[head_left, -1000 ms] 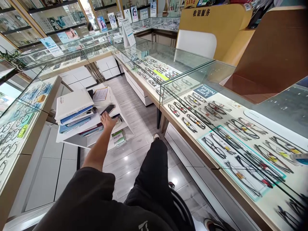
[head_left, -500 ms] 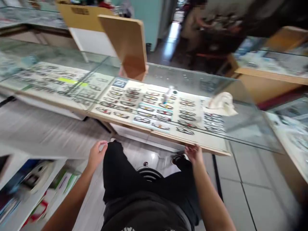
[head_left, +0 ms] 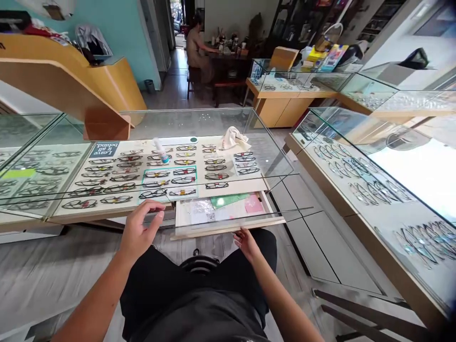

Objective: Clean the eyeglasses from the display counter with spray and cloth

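Observation:
My right hand point(head_left: 246, 243) has its fingers curled at the front edge of a pulled-out drawer point(head_left: 221, 232) below the glass display case. In the drawer lie a clear plastic bag point(head_left: 204, 210), a green packet point(head_left: 228, 200) and a pink piece point(head_left: 253, 203). My left hand point(head_left: 142, 230) hovers in front of the case, left of the drawer, thumb and fingers apart and holding nothing. Rows of eyeglasses point(head_left: 156, 183) lie inside the display case point(head_left: 178, 118). A white spray bottle point(head_left: 161, 151) and a crumpled cream cloth point(head_left: 235, 138) appear on its glass top.
A wooden-backed stand point(head_left: 67, 90) rises from the case at left. Another glass case point(head_left: 356, 190) with eyeglasses runs along the right. My knees are under the drawer and counter. Farther back, a person point(head_left: 199, 50) sits at a table.
The view has swung right. The drawer, closed before, is now pulled out toward me by my right hand. My left hand has risen from beside my knee to the counter's front edge.

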`<state>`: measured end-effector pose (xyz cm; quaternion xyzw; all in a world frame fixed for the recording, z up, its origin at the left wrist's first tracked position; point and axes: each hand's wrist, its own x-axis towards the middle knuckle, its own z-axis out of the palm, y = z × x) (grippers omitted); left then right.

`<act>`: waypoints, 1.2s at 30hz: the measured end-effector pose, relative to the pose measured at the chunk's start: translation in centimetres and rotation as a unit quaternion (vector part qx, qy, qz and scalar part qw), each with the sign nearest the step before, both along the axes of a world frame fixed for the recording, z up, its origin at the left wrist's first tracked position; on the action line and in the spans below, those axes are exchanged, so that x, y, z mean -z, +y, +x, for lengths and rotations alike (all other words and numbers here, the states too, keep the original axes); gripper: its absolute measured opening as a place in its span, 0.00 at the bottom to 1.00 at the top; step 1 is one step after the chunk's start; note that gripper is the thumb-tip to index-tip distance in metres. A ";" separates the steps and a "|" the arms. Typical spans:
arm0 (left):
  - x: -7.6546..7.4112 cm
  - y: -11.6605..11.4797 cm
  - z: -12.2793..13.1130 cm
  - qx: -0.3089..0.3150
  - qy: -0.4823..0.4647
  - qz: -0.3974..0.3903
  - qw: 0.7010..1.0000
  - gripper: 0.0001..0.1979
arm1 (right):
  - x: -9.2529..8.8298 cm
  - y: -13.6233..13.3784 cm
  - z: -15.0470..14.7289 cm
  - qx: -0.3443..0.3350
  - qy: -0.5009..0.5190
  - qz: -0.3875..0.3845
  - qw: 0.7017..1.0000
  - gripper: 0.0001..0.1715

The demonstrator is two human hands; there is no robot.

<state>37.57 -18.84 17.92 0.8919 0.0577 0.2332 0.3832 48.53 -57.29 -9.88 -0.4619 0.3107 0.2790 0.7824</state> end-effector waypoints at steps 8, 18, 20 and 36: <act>-4.0 -4.5 8.8 0.138 0.115 0.069 0.981 0.16 | -0.9 -2.6 -6.0 0.018 0.003 0.032 0.999 0.29; -1.8 -11.1 31.8 0.160 0.133 0.293 0.933 0.39 | -1.9 -4.4 -9.9 0.046 0.021 0.040 0.998 0.25; -0.9 -11.6 34.4 0.141 0.142 0.282 0.938 0.40 | -2.2 -4.8 -10.3 0.042 0.019 0.031 0.998 0.24; -0.3 -6.3 25.4 0.110 0.072 0.281 0.951 0.12 | -16.8 -19.4 -6.9 0.327 -0.206 -0.405 0.829 0.20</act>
